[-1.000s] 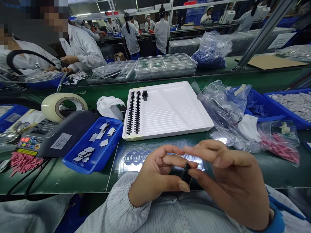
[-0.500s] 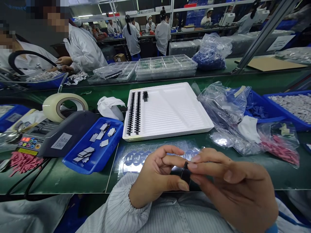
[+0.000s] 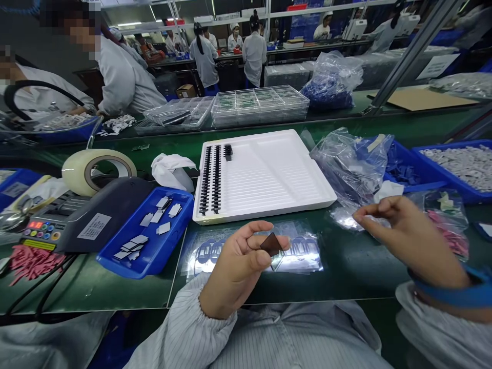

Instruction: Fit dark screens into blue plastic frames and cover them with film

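Bench clutter rings you on three sides. Your left hand [image 3: 236, 269] pinches a small dark plate [image 3: 271, 245] between thumb and fingers, tilted, above clear sheets [image 3: 309, 259] that lie on the green bench [image 3: 357, 279]. Your right hand [image 3: 411, 241] is raised well apart from it, fingers bent and thumb near the forefinger; you cannot tell from this view whether anything thin sits between those tips.

Beyond your hands stands a white tray [image 3: 277, 174], with black parts [image 3: 206, 179] lined up along its left side. To your left a blue tray [image 3: 161, 246] of white pieces comes close to the sheets, with a dark grey machine [image 3: 126, 205] and a roll of tape [image 3: 75, 171] past it. Behind your right hand, a crumpled clear bag [image 3: 340, 164] and a bag of pink pieces [image 3: 448, 233] crowd that side.

The bench's near edge runs just below your left hand. Green surface shows between the sheets and your right hand, and forward to the crumpled bag.

The machine carries a white label [image 3: 94, 226] and a red-lit display [image 3: 36, 225], both too small to read.
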`<state>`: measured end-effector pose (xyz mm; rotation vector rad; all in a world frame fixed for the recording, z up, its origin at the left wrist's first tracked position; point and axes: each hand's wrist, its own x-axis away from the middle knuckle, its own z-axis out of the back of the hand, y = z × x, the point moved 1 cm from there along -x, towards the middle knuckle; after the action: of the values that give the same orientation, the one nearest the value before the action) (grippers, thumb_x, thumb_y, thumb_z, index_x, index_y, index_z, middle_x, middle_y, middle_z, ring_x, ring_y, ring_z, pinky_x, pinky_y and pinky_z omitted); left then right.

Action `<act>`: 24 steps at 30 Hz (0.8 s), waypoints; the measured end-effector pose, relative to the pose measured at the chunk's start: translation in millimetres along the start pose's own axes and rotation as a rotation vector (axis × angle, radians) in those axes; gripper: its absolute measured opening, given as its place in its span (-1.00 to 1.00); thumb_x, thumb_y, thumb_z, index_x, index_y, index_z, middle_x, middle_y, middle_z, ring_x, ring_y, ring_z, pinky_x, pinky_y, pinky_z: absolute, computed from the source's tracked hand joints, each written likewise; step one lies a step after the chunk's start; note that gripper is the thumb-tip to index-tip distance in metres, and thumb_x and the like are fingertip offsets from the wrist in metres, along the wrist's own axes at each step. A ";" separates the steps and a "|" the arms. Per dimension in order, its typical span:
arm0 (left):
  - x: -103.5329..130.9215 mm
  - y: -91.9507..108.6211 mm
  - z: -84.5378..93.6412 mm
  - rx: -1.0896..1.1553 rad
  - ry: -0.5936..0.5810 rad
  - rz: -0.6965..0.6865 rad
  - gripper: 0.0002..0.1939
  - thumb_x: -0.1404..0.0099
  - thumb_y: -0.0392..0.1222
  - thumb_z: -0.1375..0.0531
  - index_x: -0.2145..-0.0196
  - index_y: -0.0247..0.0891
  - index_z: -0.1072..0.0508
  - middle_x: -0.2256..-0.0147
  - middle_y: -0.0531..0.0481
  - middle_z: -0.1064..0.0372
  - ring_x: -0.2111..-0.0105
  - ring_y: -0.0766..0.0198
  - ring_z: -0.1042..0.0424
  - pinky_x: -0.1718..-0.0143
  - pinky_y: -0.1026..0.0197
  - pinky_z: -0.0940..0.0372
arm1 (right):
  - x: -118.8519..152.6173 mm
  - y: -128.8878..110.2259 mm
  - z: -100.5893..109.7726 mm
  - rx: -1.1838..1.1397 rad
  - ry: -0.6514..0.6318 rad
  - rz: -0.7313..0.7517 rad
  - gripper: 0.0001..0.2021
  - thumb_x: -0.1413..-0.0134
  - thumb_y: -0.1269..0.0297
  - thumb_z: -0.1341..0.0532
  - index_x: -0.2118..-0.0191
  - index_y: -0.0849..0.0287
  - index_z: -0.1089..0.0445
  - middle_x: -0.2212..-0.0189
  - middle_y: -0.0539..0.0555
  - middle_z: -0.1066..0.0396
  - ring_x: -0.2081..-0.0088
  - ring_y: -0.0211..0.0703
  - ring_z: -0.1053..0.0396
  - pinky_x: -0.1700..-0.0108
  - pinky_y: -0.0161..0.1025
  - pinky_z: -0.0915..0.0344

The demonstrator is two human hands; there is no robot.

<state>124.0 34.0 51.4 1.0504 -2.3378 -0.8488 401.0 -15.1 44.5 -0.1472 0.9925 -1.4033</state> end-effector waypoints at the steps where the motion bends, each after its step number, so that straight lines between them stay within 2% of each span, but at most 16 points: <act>1: 0.1 0.2 0.5 0.015 0.002 0.006 -0.60 0.00 -0.20 -0.39 0.18 -0.24 -0.44 0.31 0.01 -0.57 0.23 0.31 -0.51 0.01 0.20 -0.26 | -0.2 19.8 -1.5 0.048 0.004 -0.005 -0.81 0.00 0.46 -0.26 0.40 0.09 -0.21 0.56 0.03 -0.41 0.57 -0.22 -0.38 0.66 -0.39 -0.21; 4: 1.2 -0.4 0.3 0.042 -0.001 0.016 -0.59 -0.01 -0.18 -0.38 0.17 -0.25 -0.43 0.31 0.01 -0.57 0.24 0.31 -0.50 0.01 0.18 -0.26 | 4.6 57.0 -11.3 0.143 0.091 0.028 -0.80 0.05 0.46 -0.28 0.52 0.10 -0.26 0.66 -0.01 -0.24 0.65 -0.28 -0.22 0.68 -0.35 -0.08; 6: 1.3 -1.1 -1.5 0.037 0.005 0.020 -0.58 0.01 -0.17 -0.39 0.17 -0.26 -0.42 0.32 0.00 -0.57 0.25 0.30 -0.50 0.01 0.17 -0.26 | 9.6 59.8 -16.8 0.186 0.143 0.053 -0.83 0.05 0.43 -0.29 0.49 0.09 -0.28 0.61 0.02 -0.22 0.58 -0.22 -0.24 0.63 -0.30 -0.10; 8: -0.2 -2.0 -4.6 -0.003 0.023 0.032 -0.56 0.03 -0.18 -0.40 0.18 -0.26 -0.42 0.33 0.00 -0.56 0.26 0.30 -0.50 0.03 0.17 -0.26 | 13.1 46.2 -17.9 0.219 0.168 0.072 -0.85 0.07 0.34 -0.33 0.40 0.10 -0.31 0.53 0.06 -0.25 0.48 -0.12 -0.29 0.56 -0.25 -0.17; 11: -5.8 -4.9 -11.5 -0.130 0.071 0.056 -0.54 0.07 -0.25 -0.42 0.19 -0.27 -0.41 0.40 0.02 -0.55 0.25 0.25 -0.51 0.10 0.17 -0.30 | 12.7 2.8 -12.0 0.223 0.130 0.133 -0.69 0.10 0.20 -0.37 0.24 0.10 -0.29 0.35 0.10 -0.35 0.31 0.01 -0.36 0.38 -0.13 -0.32; 14: -11.2 -8.5 -19.3 -0.317 0.118 0.041 -0.47 0.13 -0.32 -0.44 0.18 -0.25 -0.37 0.48 0.06 -0.52 0.21 0.11 -0.51 0.22 0.15 -0.34 | 4.2 -47.9 -3.2 0.081 -0.067 0.358 -0.65 0.06 0.22 -0.35 0.16 0.04 -0.23 0.24 0.03 -0.42 0.18 -0.02 -0.40 0.19 -0.10 -0.38; 16: -12.5 -8.8 -24.4 -0.519 0.142 -0.065 -0.39 0.16 -0.34 -0.44 0.13 -0.21 -0.34 0.45 0.07 -0.52 0.19 0.08 -0.51 0.20 0.12 -0.35 | -5.6 -70.1 1.9 -0.015 -0.163 0.313 -0.66 0.01 0.17 -0.33 0.13 0.03 -0.24 0.25 0.01 -0.43 0.20 -0.09 -0.43 0.21 -0.18 -0.43; 19: -11.6 -5.5 -32.5 -0.838 0.121 -0.282 -0.33 0.12 -0.36 -0.42 0.05 -0.15 -0.30 0.34 0.03 -0.54 0.18 0.11 -0.51 0.12 0.11 -0.32 | -17.9 -81.9 4.9 -0.108 -0.303 0.148 -0.65 0.00 0.12 -0.31 0.12 0.06 -0.25 0.22 0.03 -0.43 0.18 -0.11 -0.45 0.23 -0.25 -0.47; 22: -11.3 -1.5 -40.5 -0.987 0.048 -0.385 -0.38 0.06 -0.35 -0.38 0.03 -0.14 -0.31 0.29 0.00 -0.54 0.20 0.11 -0.51 0.12 0.10 -0.33 | -19.1 -80.3 2.8 -0.144 -0.433 0.166 -0.68 -0.05 0.20 -0.28 0.10 0.09 -0.22 0.19 0.07 -0.43 0.13 -0.09 -0.45 0.22 -0.24 -0.47; 24: -12.4 0.2 -45.1 -1.045 0.016 -0.424 -0.40 0.04 -0.35 -0.36 0.02 -0.15 -0.32 0.30 0.01 -0.53 0.19 0.11 -0.50 0.06 0.07 -0.30 | -15.1 -76.8 0.8 -0.130 -0.429 0.216 -0.71 -0.08 0.24 -0.26 0.10 0.11 -0.22 0.21 0.09 -0.43 0.16 -0.08 -0.46 0.23 -0.21 -0.47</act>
<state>158.7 27.9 82.1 1.0109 -1.2739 -1.8911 346.3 -20.0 100.3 -0.4081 0.7165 -1.0516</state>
